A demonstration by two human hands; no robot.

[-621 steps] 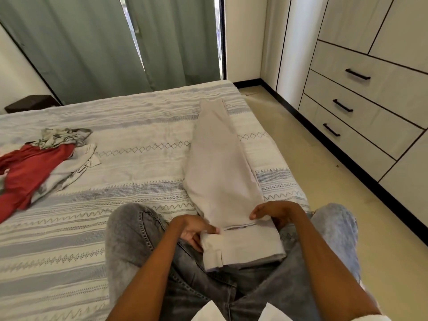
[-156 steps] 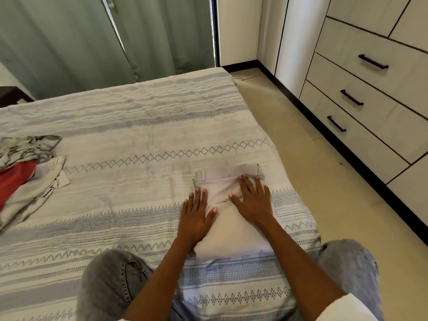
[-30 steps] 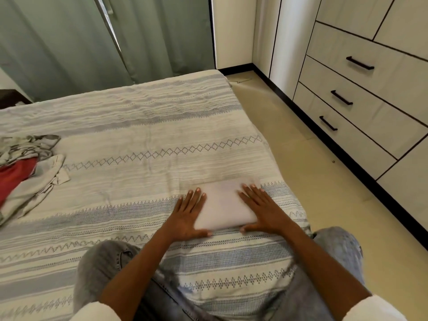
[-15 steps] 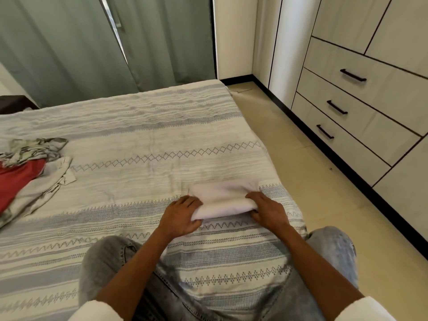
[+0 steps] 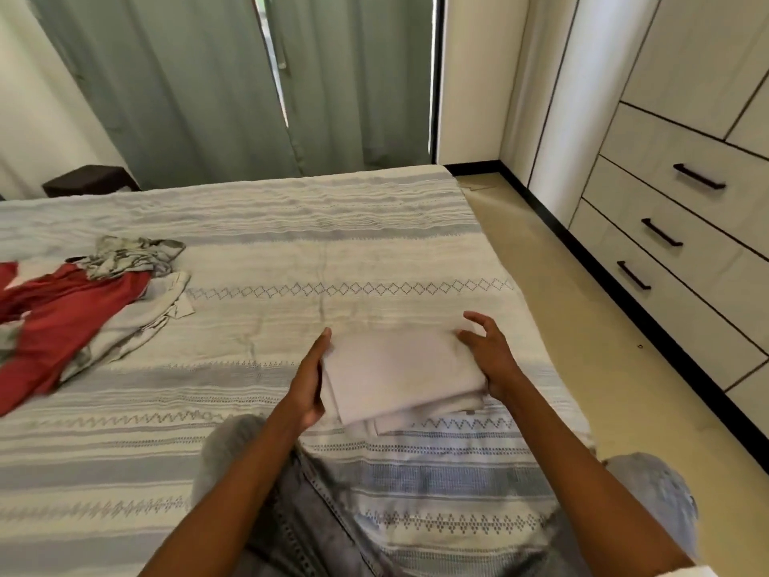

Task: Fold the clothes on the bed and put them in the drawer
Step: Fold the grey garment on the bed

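Hands frame a folded beige garment (image 5: 401,374) near the right edge of the bed (image 5: 291,251), just in front of the person's knees. The left hand (image 5: 310,378) stands on edge against the garment's left side, fingers straight and together, palm pressed to the cloth. The right hand (image 5: 484,354) sits at the garment's right side, its palm against the edge; its fingers are spread and slightly bent, raised above the far corner rather than curled round the cloth. Whether any finger reaches under the bundle I cannot tell. The garment is a flat, roughly square packet, with a couple of lower layers poking out along its near edge. It seems to rest on the striped bedspread, though a slight lift cannot be ruled out.

Far to the left on the bed lies a loose heap of unfolded clothes: a red piece (image 5: 62,318), a pale grey one (image 5: 137,322) beneath it, and a crumpled patterned one (image 5: 129,256) on top at the back. These lie well apart from the folded garment.

Right of the bed, across a strip of floor (image 5: 582,326), stands a wardrobe with three drawers (image 5: 666,251), all closed, each with a dark handle. Green curtains (image 5: 208,85) hang behind the bed, and a dark stool (image 5: 85,185) stands at the far left corner.
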